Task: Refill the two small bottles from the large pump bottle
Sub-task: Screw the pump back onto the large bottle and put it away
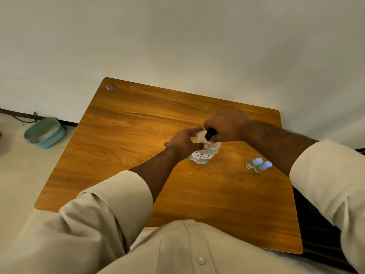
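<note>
A large clear bottle (203, 154) with a handwritten white label stands near the middle of the wooden table (122, 139). Its black pump top (210, 133) pokes out between my fingers. My left hand (184, 142) grips the bottle's body from the left. My right hand (227, 126) curls over the black top from above and the right. Two small clear bottles (258, 165) with pale blue caps stand side by side, touching, to the right of the large bottle, just left of my right forearm.
The table's back edge sits against a white wall. A small crumpled wrapper (110, 87) lies at the far left corner. A teal basin (45, 132) rests on the floor to the left, beside a dark cable.
</note>
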`<state>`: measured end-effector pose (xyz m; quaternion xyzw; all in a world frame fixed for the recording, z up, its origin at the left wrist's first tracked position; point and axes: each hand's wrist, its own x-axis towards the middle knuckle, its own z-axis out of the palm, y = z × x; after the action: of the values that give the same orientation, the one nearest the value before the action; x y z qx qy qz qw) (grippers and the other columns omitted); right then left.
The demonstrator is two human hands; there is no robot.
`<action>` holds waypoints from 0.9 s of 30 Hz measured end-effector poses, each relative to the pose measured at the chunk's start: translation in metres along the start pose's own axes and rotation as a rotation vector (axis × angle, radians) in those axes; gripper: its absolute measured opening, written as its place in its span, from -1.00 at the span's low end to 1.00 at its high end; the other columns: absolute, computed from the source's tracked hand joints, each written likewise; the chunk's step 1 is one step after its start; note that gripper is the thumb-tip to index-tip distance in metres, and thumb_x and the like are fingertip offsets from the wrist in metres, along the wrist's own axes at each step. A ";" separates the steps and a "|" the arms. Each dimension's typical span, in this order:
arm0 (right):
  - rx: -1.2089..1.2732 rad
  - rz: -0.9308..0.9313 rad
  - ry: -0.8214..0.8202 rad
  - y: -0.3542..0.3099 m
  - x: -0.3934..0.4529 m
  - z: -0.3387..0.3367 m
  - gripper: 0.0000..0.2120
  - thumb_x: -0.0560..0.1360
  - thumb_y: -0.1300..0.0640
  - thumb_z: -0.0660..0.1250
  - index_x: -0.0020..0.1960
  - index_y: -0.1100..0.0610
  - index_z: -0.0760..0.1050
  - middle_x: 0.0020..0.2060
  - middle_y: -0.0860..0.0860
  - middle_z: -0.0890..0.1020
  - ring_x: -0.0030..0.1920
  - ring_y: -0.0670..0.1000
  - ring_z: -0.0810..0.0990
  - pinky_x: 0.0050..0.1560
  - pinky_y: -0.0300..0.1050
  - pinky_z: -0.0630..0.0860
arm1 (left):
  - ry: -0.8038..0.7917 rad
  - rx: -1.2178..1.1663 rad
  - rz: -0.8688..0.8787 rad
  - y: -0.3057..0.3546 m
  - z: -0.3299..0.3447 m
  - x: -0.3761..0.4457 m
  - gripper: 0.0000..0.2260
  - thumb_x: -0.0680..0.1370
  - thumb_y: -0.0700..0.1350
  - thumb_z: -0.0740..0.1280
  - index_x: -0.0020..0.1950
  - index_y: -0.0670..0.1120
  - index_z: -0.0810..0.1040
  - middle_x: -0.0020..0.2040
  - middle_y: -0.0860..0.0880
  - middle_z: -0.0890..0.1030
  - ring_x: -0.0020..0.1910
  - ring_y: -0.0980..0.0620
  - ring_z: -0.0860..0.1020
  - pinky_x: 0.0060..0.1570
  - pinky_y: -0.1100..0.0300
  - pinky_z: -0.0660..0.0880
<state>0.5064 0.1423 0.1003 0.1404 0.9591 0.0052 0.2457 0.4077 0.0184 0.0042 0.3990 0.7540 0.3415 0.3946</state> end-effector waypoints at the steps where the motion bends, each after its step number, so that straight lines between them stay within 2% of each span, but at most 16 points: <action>1: -0.015 0.044 0.001 -0.002 0.000 0.002 -0.77 0.46 -0.05 0.36 0.06 0.00 0.48 -0.15 -0.06 0.57 -0.19 -0.06 0.47 -0.28 -0.15 0.46 | 0.004 0.024 -0.004 0.000 0.000 0.000 -0.40 0.35 0.19 0.49 0.36 0.24 0.40 0.30 0.13 0.56 0.37 0.01 0.42 0.29 -0.28 0.31; 3: -0.086 0.083 0.010 -0.007 0.000 0.004 -0.76 0.47 -0.07 0.33 0.07 0.02 0.50 -0.23 -0.07 0.52 -0.22 -0.04 0.47 -0.31 -0.15 0.46 | 0.006 0.072 -0.011 0.000 -0.001 0.002 -0.38 0.35 0.24 0.47 0.37 0.27 0.37 0.29 0.13 0.55 0.36 0.00 0.43 0.27 -0.31 0.30; 6: -0.136 0.030 -0.058 -0.013 0.006 -0.002 -0.74 0.49 -0.02 0.35 0.16 0.00 0.50 -0.18 -0.06 0.53 -0.18 -0.03 0.49 -0.39 -0.18 0.39 | -0.009 0.090 -0.012 -0.002 -0.001 0.005 -0.37 0.36 0.25 0.46 0.39 0.29 0.34 0.34 0.10 0.52 0.38 -0.03 0.41 0.28 -0.32 0.29; 9: -0.016 -0.026 -0.145 -0.009 0.008 -0.005 -0.73 0.50 0.07 0.35 0.19 0.06 0.50 -0.01 0.01 0.62 -0.08 -0.02 0.54 -0.17 -0.15 0.50 | -0.085 0.066 0.020 -0.004 -0.002 0.007 -0.36 0.38 0.24 0.45 0.41 0.29 0.30 0.38 0.08 0.48 0.40 -0.07 0.38 0.30 -0.33 0.28; 11: 0.033 -0.035 -0.145 -0.007 0.006 -0.003 -0.75 0.52 0.10 0.32 0.18 0.10 0.50 0.01 0.03 0.62 -0.09 -0.02 0.53 -0.12 -0.16 0.48 | -0.109 0.163 0.005 -0.003 -0.002 0.009 -0.35 0.40 0.30 0.39 0.44 0.29 0.24 0.39 0.06 0.47 0.40 -0.09 0.38 0.32 -0.42 0.15; 13: 0.096 -0.021 -0.112 -0.005 0.005 0.001 -0.77 0.52 0.12 0.31 0.16 0.11 0.51 -0.02 0.03 0.62 -0.12 -0.03 0.50 -0.16 -0.18 0.43 | -0.083 0.298 -0.013 -0.002 0.001 0.010 -0.35 0.42 0.36 0.30 0.45 0.29 0.18 0.39 0.03 0.48 0.40 -0.13 0.37 0.28 -0.51 -0.07; 15: 0.142 0.024 -0.046 -0.004 0.005 0.007 -0.80 0.50 0.12 0.30 0.11 0.12 0.52 -0.06 0.03 0.63 -0.17 -0.03 0.50 -0.26 -0.20 0.39 | -0.052 0.307 -0.013 -0.005 0.005 0.008 -0.35 0.44 0.38 0.26 0.47 0.27 0.15 0.39 0.01 0.48 0.41 -0.14 0.36 0.25 -0.54 -0.17; 17: 0.219 0.102 0.030 -0.006 0.005 0.015 -0.82 0.48 0.12 0.30 0.06 0.15 0.54 -0.09 0.06 0.64 -0.20 -0.01 0.53 -0.32 -0.20 0.43 | -0.041 0.290 -0.001 -0.009 0.006 0.007 -0.35 0.44 0.38 0.25 0.47 0.26 0.15 0.39 0.03 0.48 0.41 -0.11 0.36 0.25 -0.54 -0.17; 20: 0.331 0.222 0.105 -0.014 0.009 0.022 -0.79 0.43 0.13 0.37 0.04 0.16 0.55 -0.11 0.08 0.63 -0.17 0.03 0.57 -0.21 -0.11 0.58 | -0.053 0.174 0.002 -0.011 0.008 0.008 -0.45 0.43 0.36 0.29 0.37 0.33 0.22 0.33 0.12 0.52 0.38 -0.04 0.40 0.23 -0.54 -0.14; 24: 0.346 0.317 0.109 -0.017 0.015 0.019 -0.75 0.38 0.12 0.44 0.03 0.15 0.52 -0.20 0.02 0.52 -0.19 0.02 0.52 -0.31 -0.17 0.47 | -0.035 0.073 -0.012 -0.016 0.008 0.008 -0.45 0.38 0.34 0.36 0.31 0.34 0.28 0.32 0.20 0.50 0.40 0.06 0.38 0.26 -0.49 -0.05; 27: 0.337 0.286 0.075 -0.014 0.012 0.017 -0.72 0.38 0.06 0.47 0.02 0.14 0.53 -0.21 0.01 0.55 -0.22 -0.02 0.52 -0.33 -0.22 0.44 | -0.093 -0.026 0.003 -0.015 0.009 0.009 -0.45 0.31 0.36 0.39 0.26 0.31 0.36 0.29 0.20 0.52 0.37 0.07 0.40 0.32 -0.39 0.13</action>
<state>0.5009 0.1312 0.0787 0.3139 0.9252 -0.1150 0.1796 0.4072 0.0216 -0.0152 0.4104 0.7297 0.3331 0.4338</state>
